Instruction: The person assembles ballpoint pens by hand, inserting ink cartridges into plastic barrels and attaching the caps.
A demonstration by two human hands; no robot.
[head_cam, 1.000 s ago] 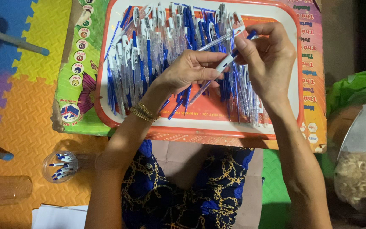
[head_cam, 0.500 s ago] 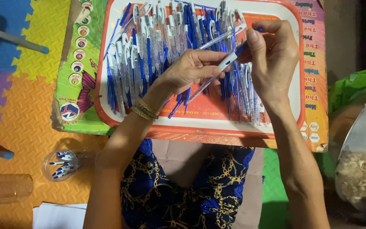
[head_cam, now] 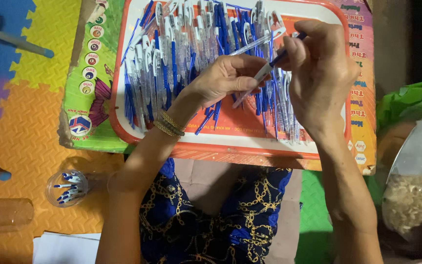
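Floor of interlocking foam mats (head_cam: 20, 132), yellow, orange, blue and purple, filling left of frame; seated lap in blue chain-print fabric at lower centre.

Tray (head_cam: 230, 142), red-rimmed, white and orange inside, resting on a colourful printed board (head_cam: 86, 93) at upper centre. Board: green left strip with a column of small round picture labels and a diamond-shaped emblem at its lower corner; right strip orange-pink with rows of coloured lettering.

Pen parts (head_cam: 172, 63), blue and white with clear barrels, heaped in rows across tray, many apparently not yet assembled.

Left hand (head_cam: 228, 78), centre of frame, fingers closed on lower end of one pen (head_cam: 264, 71), held slantwise above tray. Gold bangles at wrist.

Right hand (head_cam: 321, 68), upper right, fingers pinched on blue upper end of same pen.

Progress, by judgement: one pen in hand mid-assembly; bulk of pile on tray left to do; finished count not discernible.

Small clear cup (head_cam: 67, 188) at lower left, holding a few blue-and-white bits. Empty clear cup lying at far left edge.

Clear plastic bag (head_cam: 416, 195) at lower right, filled with pale small pieces; green wrapping behind it.
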